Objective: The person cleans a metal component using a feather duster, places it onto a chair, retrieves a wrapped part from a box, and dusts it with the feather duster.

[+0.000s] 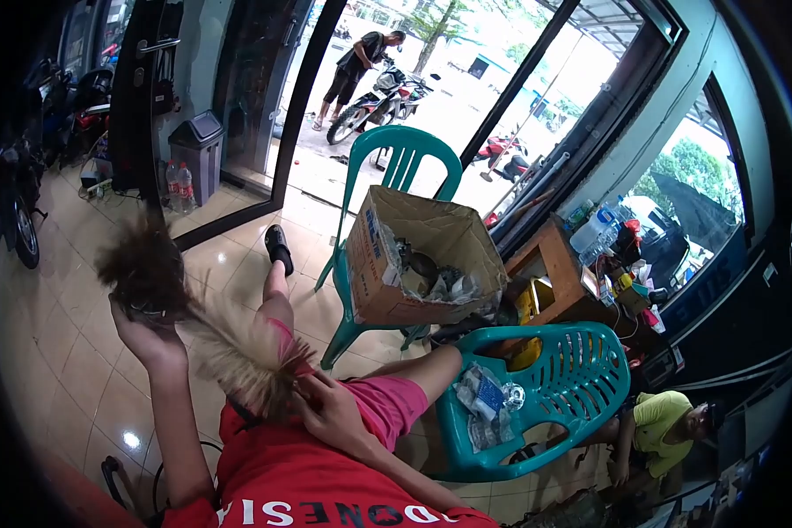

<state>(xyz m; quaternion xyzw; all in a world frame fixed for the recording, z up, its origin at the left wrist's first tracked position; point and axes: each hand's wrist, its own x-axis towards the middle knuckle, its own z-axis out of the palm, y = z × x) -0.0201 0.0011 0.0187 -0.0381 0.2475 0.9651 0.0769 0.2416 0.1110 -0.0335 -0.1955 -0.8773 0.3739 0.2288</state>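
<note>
Head view: left of the cardboard box (380, 286), the right hand (333, 412) clasps a feather duster (242, 348); the left hand (156, 341), closure unclear, meets its dark tuft.

Strong daylight comes in through the doorway (326, 167) and the window (691, 167), and the ground outside is bleached nearly white. Indoors it is dimmer, yet the green chairs, the box (387, 273) and the red shirt (326, 475) keep clear colour. Small white glints shine on the floor tiles (106, 387), and a soft sheen spreads near the door. The left side, with its motorbikes (22, 220), and the lower right sink into shadow. The dark tuft (145, 268) and the pale tuft (246, 352) look soft and smeared. A wide lens bends straight lines, and black vignetting rounds the corners, with a faint bluish fringe at upper right.
</note>
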